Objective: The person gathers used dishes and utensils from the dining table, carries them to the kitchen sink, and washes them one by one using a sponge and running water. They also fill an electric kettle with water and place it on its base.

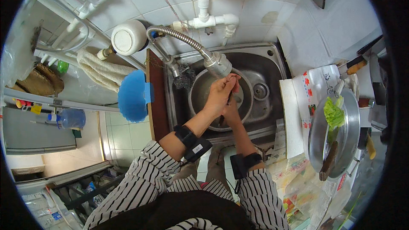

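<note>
My left hand (220,93) is just under the faucet head (218,65), over a round metal basin (190,103). Its fingers are curled, and whatever lies inside them is hidden. Directly below it, my right hand (231,111) closes around a slim dark-handled tool (221,120). One brown end sticks out at the wrist side, and a dark part shows between the two hands. The kind of tool is unclear. The basin sits in a stainless steel sink (265,115), left of the drain strainer (260,91).
A dark wire scourer (184,76) rests at the sink's left corner. A brown board (158,99) and a blue scalloped plastic item (132,95) stand to the left. On the right, a metal pan (350,127) bears a leafy green (334,113) and a wooden-handled knife (329,163).
</note>
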